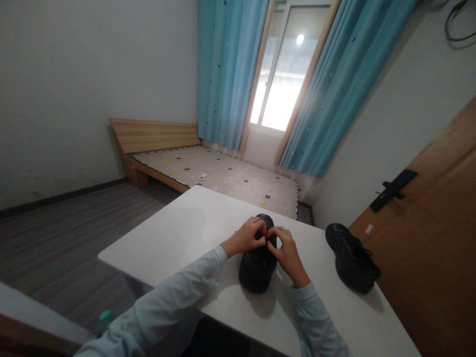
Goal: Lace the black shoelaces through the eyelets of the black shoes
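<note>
Left to right: bed [223, 173] with patterned mattress against the far wall; white table [178, 233] in front. At its middle, the left hand [247, 237] and right hand [284, 253] meet over a black shoe [256, 270], fingertips pinched closed at the lace area (laces themselves too small to make out), the shoe's sole flat on the table so it stays steady. A second black shoe [352, 258] stands apart near the wooden door [427, 238].
</note>
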Motion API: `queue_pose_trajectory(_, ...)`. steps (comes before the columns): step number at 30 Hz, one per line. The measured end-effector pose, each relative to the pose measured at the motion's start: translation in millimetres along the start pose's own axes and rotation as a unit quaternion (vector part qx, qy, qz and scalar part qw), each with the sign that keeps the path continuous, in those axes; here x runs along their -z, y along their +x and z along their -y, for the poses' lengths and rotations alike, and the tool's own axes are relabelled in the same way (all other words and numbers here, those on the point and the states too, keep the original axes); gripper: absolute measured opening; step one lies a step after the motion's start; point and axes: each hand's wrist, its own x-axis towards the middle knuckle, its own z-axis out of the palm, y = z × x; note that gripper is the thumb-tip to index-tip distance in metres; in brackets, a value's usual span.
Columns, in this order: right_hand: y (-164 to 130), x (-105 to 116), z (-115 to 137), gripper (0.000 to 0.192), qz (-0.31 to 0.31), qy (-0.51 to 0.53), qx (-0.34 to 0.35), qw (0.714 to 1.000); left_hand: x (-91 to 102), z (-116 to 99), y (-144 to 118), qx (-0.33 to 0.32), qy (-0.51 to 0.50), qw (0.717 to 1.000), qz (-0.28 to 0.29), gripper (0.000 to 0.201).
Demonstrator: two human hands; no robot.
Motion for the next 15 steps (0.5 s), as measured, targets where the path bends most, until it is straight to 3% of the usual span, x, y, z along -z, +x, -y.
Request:
queue_pose_trajectory(10,-6,-1,13,0.009,-0.019,-0.193,0.053,0.98,-0.4,3,-2,-0.001,-0.012,1.0,0.001,0.01)
queue_pose_trajectory(15,-6,-4,11,0.009,-0.022,-0.188,0.057,0.98,0.5,1,-2,-0.002,-0.015,1.0,0.003,0.01)
